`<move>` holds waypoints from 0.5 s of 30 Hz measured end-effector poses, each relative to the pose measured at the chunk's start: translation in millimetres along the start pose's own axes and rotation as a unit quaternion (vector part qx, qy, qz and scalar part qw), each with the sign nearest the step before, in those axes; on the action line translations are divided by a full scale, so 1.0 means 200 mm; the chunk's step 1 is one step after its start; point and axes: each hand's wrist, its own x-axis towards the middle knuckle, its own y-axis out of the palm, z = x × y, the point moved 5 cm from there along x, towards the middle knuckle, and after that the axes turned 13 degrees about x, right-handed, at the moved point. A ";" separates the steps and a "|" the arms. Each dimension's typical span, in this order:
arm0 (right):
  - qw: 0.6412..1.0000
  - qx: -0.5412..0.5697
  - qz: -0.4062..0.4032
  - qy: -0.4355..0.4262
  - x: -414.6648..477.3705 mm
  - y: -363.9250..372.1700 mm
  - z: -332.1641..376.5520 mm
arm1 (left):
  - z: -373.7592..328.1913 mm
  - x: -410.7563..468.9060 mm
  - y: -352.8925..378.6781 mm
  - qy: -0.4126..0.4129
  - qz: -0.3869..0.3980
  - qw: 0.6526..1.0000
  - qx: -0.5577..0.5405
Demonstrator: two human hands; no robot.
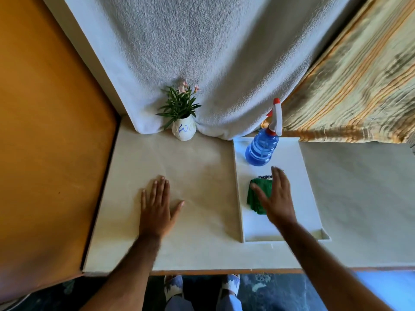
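My left hand [157, 205] lies flat, palm down, on the pale tabletop [197, 167], fingers straight and slightly spread. My right hand [275, 196] is over a folded green cloth [256, 196] inside a white tray [303, 176]; its fingers are straight and the thumb reaches across the cloth. Whether the palm touches the cloth I cannot tell. A blue spray bottle [261, 149] with a white and red trigger head stands at the tray's far end. A small dark object shows just beyond the cloth, mostly hidden by my fingers.
A white vase [183, 130] with green leaves and pink flowers stands at the back of the table against a hanging white towel [202, 52]. An orange wooden panel [45, 131] borders the left. A striped fabric [359, 86] hangs at the right.
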 end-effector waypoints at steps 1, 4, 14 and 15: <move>0.999 0.038 -0.035 0.003 0.08 -0.04 0.05 | 0.00 0.00 0.01 0.000 0.000 1.000 -0.001; 0.979 0.164 -0.116 -0.036 0.33 -0.16 0.24 | 0.01 0.01 0.04 0.001 -0.005 1.000 -0.004; 0.941 0.314 -0.099 -0.082 0.67 -0.11 0.32 | 0.00 0.00 0.05 0.000 -0.012 1.000 0.002; 0.936 0.323 -0.118 -0.077 0.67 -0.11 0.31 | 0.00 0.00 0.05 -0.001 -0.015 1.000 0.003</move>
